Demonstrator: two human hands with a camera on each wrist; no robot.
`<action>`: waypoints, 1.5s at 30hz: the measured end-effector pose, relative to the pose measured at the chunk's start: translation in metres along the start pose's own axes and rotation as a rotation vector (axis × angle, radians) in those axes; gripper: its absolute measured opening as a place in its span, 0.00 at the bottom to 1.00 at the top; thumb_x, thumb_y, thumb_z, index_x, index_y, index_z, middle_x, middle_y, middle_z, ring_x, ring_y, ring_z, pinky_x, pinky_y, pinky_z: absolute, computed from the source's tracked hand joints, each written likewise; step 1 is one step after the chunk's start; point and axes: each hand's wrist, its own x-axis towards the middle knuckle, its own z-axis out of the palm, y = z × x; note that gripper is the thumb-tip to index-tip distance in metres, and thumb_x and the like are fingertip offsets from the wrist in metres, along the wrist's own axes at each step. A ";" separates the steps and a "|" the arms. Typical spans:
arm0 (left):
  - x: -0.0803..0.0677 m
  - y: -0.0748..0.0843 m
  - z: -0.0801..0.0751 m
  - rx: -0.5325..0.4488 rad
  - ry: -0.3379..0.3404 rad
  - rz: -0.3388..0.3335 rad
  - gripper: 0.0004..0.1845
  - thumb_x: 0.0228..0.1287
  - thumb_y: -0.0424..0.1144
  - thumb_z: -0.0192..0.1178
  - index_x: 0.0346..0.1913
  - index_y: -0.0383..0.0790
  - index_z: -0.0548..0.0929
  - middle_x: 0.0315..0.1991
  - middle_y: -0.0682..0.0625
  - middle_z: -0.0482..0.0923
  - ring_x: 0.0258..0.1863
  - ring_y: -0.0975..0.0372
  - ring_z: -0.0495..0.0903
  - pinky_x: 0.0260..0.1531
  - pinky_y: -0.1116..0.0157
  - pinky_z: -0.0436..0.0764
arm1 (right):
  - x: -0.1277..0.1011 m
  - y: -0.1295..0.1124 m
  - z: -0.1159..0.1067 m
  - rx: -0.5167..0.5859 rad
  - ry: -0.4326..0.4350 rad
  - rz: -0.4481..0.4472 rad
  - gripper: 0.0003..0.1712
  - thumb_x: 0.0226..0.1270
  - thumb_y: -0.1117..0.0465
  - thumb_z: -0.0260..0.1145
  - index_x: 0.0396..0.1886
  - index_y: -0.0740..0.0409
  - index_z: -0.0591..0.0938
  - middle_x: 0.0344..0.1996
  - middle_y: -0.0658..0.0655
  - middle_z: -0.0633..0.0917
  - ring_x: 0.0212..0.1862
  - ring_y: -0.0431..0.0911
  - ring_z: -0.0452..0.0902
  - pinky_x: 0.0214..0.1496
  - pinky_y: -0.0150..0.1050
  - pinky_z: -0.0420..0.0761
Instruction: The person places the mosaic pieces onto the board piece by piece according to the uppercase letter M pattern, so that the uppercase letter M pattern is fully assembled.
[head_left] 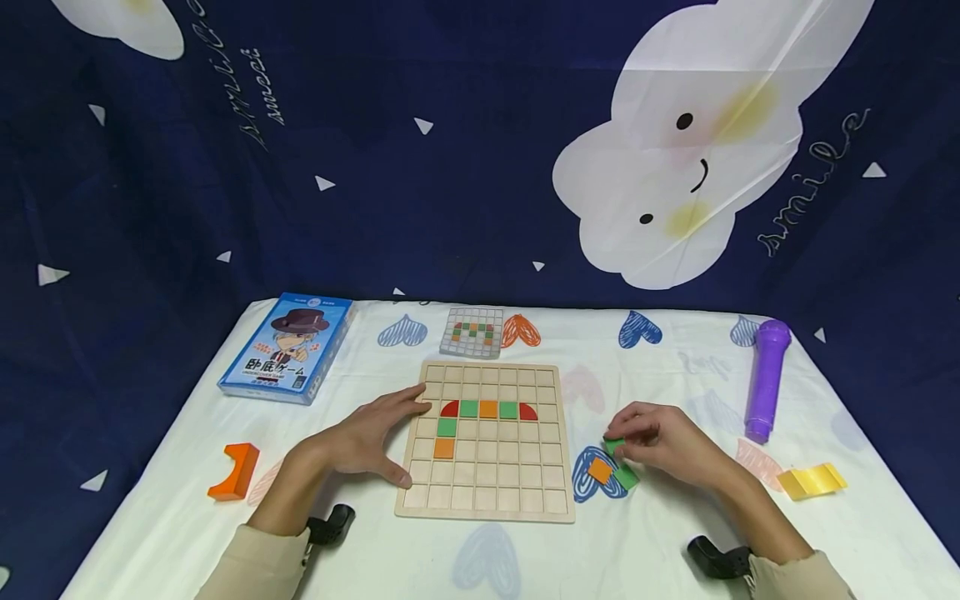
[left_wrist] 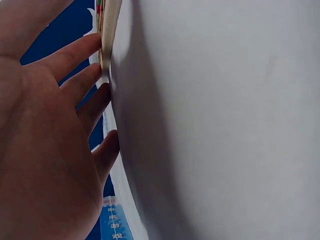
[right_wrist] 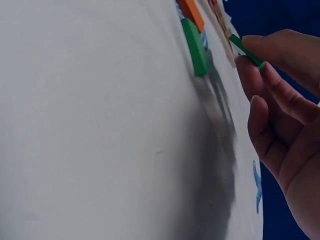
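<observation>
Hands at a wooden grid board [head_left: 487,492]

Left hand [head_left: 367,437], fingers flat, steadies the board's edge; right hand [head_left: 663,442] pinches a green tile [head_left: 613,446] lifted beside loose tiles [head_left: 611,473] on the surface [head_left: 637,550].

This looks like a home play corner or a makeshift recording nook set up for children's games, not a workplace. A dark blue cloth backdrop printed with smiling white clouds [head_left: 675,158] and the word "smile" hangs behind a desk covered with a white cloth patterned with scribbled hearts [head_left: 637,329]. On the desk lie a pale wooden grid puzzle board [head_left: 487,467] with coloured tiles set in it, a small printed pattern card [head_left: 472,332], a blue cartoon-printed game box [head_left: 288,347], a purple plastic toy microphone [head_left: 765,379], an orange wooden block [head_left: 236,472] and a yellow wavy block [head_left: 812,480].
</observation>
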 end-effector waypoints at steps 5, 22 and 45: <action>0.000 0.001 0.000 0.004 0.003 -0.001 0.57 0.40 0.54 0.82 0.76 0.43 0.68 0.84 0.45 0.51 0.81 0.41 0.52 0.73 0.31 0.57 | 0.003 -0.002 0.001 -0.011 0.016 -0.009 0.10 0.61 0.65 0.75 0.43 0.58 0.92 0.44 0.54 0.89 0.43 0.33 0.84 0.44 0.26 0.82; 0.001 -0.001 0.000 0.012 -0.002 -0.012 0.59 0.40 0.58 0.81 0.77 0.43 0.67 0.84 0.45 0.49 0.82 0.40 0.50 0.73 0.30 0.55 | 0.041 -0.028 0.023 -0.023 -0.090 0.030 0.09 0.63 0.63 0.73 0.42 0.49 0.93 0.50 0.51 0.90 0.50 0.37 0.84 0.45 0.28 0.84; 0.003 0.003 0.001 -0.012 0.014 -0.041 0.60 0.36 0.56 0.84 0.76 0.44 0.66 0.84 0.45 0.51 0.81 0.41 0.53 0.75 0.33 0.58 | 0.097 -0.053 0.077 0.068 -0.119 -0.051 0.09 0.62 0.63 0.75 0.42 0.51 0.93 0.48 0.50 0.90 0.54 0.44 0.83 0.49 0.28 0.83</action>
